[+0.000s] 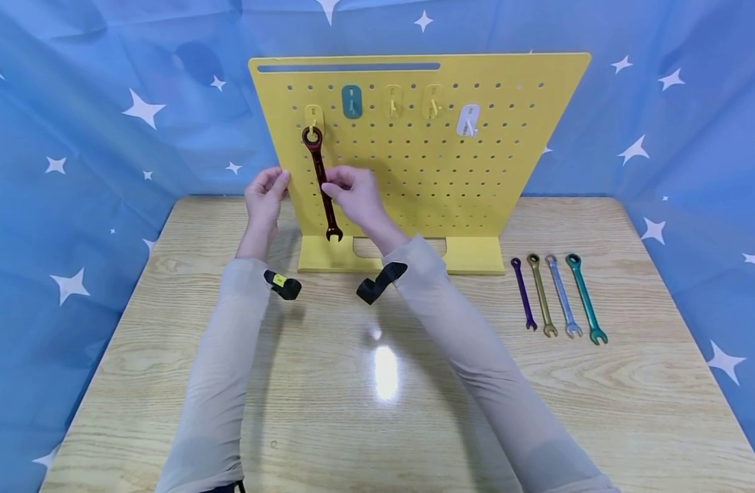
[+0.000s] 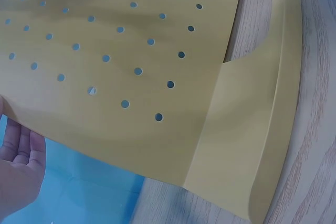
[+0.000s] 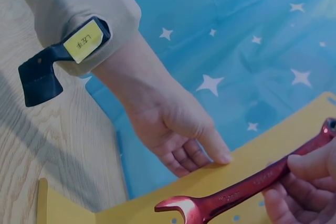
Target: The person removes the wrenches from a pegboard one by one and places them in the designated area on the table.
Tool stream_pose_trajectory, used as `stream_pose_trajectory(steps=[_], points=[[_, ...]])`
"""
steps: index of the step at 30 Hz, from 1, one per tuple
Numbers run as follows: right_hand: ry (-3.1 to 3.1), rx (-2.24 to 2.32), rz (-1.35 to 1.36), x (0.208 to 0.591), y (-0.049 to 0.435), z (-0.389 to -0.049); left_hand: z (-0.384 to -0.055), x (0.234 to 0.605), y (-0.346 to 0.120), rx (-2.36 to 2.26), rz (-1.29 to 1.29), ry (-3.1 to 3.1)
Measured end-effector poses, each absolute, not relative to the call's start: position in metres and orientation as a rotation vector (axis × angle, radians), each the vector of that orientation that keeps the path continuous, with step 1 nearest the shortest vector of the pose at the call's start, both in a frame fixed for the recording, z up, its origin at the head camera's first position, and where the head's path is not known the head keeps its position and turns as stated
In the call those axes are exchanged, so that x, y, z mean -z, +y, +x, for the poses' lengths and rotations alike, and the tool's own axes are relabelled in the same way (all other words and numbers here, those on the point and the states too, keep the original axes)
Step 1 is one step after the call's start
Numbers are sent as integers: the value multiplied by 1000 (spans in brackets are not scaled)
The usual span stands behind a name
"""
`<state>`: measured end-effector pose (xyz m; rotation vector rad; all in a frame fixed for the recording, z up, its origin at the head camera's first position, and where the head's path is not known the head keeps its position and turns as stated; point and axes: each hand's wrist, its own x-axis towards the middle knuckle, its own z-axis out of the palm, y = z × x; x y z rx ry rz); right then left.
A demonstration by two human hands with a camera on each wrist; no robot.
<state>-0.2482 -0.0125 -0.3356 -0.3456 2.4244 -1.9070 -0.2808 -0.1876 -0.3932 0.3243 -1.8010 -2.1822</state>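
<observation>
My right hand (image 1: 357, 195) pinches a dark red combination wrench (image 1: 329, 212) by the middle of its shaft, thumb in front. The wrench hangs nearly upright, ring end at the top-left yellow hook (image 1: 314, 113) of a yellow pegboard (image 1: 414, 205), open jaw downward. In the head view the ring overlaps the hook's peg. My left hand (image 1: 265, 198) grips the board's left edge, with the thumb on the front and the other fingers behind. The right wrist view shows the left thumb (image 3: 218, 148) at that edge and the red wrench's open end close before the board.
Right of the red wrench, the board carries a teal hook (image 1: 351, 102), two more yellow hooks (image 1: 392, 101) and a white hook (image 1: 468, 120). On the table's right lie a purple wrench (image 1: 524, 294), a gold wrench (image 1: 542, 294), a silver wrench (image 1: 564, 296) and a green wrench (image 1: 586, 299).
</observation>
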Motion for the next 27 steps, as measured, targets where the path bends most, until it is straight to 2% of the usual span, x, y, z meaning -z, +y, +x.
stream_pose_trajectory(steps=[27], points=[[2270, 2043, -378, 316, -11, -230, -281, 393, -188, 2184, 328, -1806]])
